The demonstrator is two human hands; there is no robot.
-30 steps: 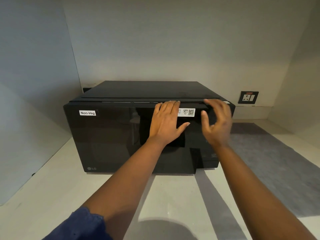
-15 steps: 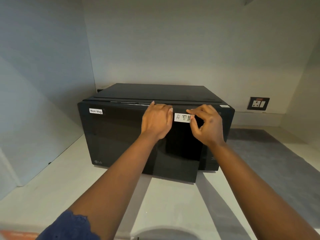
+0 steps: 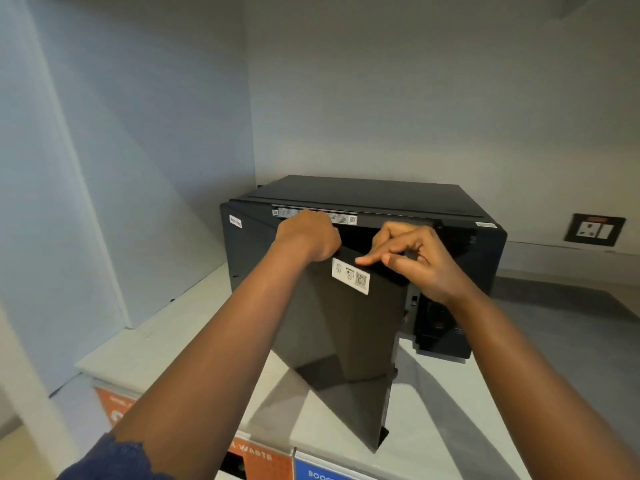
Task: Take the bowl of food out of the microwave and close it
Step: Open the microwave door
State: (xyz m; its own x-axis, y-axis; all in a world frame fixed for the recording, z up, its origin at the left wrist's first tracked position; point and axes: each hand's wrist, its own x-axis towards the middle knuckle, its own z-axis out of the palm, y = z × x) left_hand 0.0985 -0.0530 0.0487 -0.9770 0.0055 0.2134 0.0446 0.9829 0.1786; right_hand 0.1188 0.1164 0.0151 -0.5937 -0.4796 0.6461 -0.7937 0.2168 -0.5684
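Observation:
A black microwave (image 3: 381, 194) stands on a pale counter against the back wall. Its door (image 3: 346, 334) is hinged on the left and stands swung out toward me, partly open. My left hand (image 3: 308, 235) is curled over the door's top edge. My right hand (image 3: 412, 258) pinches the same top edge further right, near a white sticker (image 3: 350, 279). The door and my arms hide the inside of the microwave, so no bowl is visible.
The counter (image 3: 166, 327) runs left to a pale side wall and right over a grey mat (image 3: 561, 323). A wall socket (image 3: 595, 229) sits at the back right. Orange and blue labels (image 3: 263, 459) line the counter's front edge.
The door was flat against the microwave in both earlier frames; both hands have now pulled its top edge out and it has swung open toward me. The camera has also backed away.

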